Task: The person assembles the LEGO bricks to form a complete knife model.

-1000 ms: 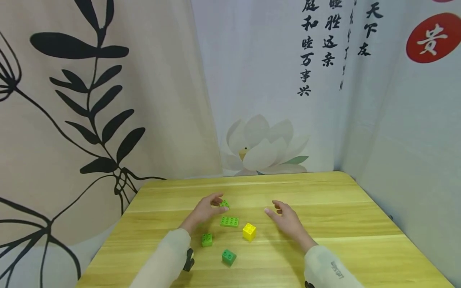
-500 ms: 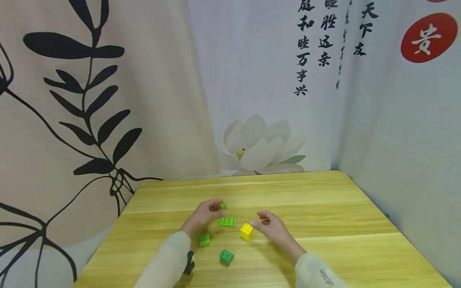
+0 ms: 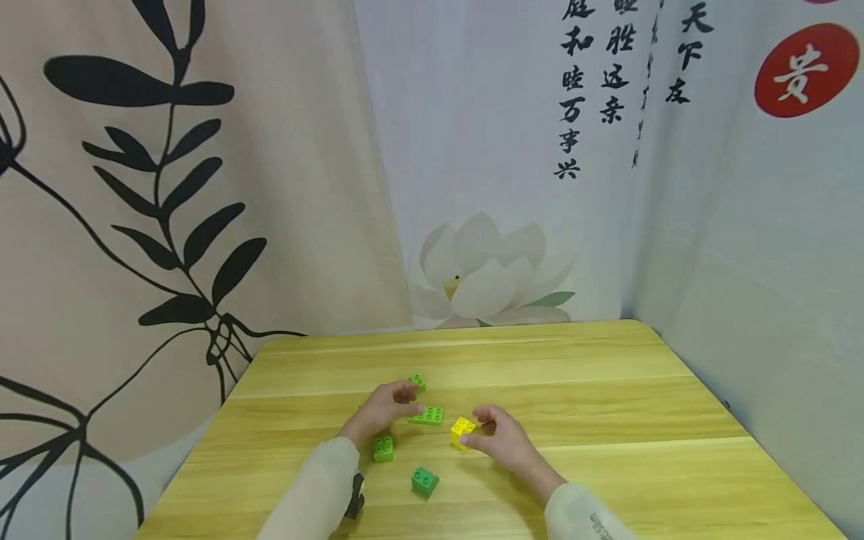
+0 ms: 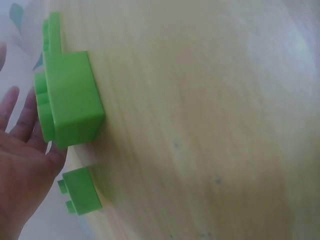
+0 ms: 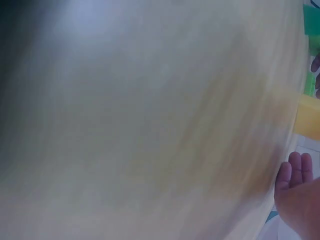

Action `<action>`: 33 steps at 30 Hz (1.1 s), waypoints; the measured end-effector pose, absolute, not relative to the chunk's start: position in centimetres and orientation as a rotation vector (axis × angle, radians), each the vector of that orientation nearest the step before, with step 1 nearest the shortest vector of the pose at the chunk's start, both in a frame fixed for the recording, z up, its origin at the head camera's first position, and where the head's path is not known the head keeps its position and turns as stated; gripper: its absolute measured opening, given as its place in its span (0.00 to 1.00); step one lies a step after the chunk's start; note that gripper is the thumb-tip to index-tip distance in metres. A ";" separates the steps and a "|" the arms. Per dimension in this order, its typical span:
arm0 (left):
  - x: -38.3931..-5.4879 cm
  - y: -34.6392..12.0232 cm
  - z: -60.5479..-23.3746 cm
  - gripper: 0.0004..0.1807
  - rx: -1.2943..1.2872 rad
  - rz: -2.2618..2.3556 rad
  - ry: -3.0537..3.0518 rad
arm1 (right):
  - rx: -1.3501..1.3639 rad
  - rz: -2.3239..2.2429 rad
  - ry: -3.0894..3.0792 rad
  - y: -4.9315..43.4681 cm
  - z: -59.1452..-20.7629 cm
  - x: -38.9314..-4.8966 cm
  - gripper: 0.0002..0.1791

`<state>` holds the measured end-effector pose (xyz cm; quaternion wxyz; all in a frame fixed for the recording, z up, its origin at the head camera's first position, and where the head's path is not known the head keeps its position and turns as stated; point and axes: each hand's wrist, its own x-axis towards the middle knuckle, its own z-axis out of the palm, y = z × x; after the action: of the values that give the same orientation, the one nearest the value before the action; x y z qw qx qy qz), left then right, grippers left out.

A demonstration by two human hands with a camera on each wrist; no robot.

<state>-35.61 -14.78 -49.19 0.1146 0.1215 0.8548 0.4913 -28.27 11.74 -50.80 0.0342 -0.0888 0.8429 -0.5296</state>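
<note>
In the head view my left hand (image 3: 382, 409) hovers beside the light green long brick (image 3: 430, 415), its fingers loosely bent and holding nothing. Beyond its fingertips is a small light green brick (image 3: 418, 383), partly hidden. Another light green brick (image 3: 383, 448) sits near the left wrist. The left wrist view shows a large-looking green brick (image 4: 75, 95) in front of the fingers. My right hand (image 3: 502, 441) is at the yellow brick (image 3: 462, 430), thumb in front of it and fingers spread apart from the thumb; the right wrist view shows the other fingers extended, away from the yellow brick (image 5: 308, 117).
A darker green brick (image 3: 424, 482) lies nearer the person on the wooden table (image 3: 607, 420). Printed curtains (image 3: 304, 150) stand behind the table and along its right side.
My right hand has moved left and toward the person, reaching the yellow brick. My left hand has come slightly nearer, its thumb now overlapping the long brick. The bricks appear to stay put.
</note>
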 end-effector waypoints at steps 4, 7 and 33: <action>-35.6 -15.1 -49.4 0.31 0.355 1.433 2.510 | -0.283 -1.608 2.589 11.6 -50.7 -28.1 0.36; -35.5 -15.3 -49.7 0.31 0.366 1.439 2.503 | -0.271 -1.576 2.606 11.4 -50.7 -28.1 0.36; -34.9 -14.9 -50.0 0.32 0.405 1.416 2.512 | -0.359 -1.547 2.568 12.7 -50.7 -29.0 0.19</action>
<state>-34.91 -14.85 -49.98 0.1143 0.1383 0.8570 0.4831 -29.04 12.72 -50.65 0.0612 -0.1188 0.8488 -0.5115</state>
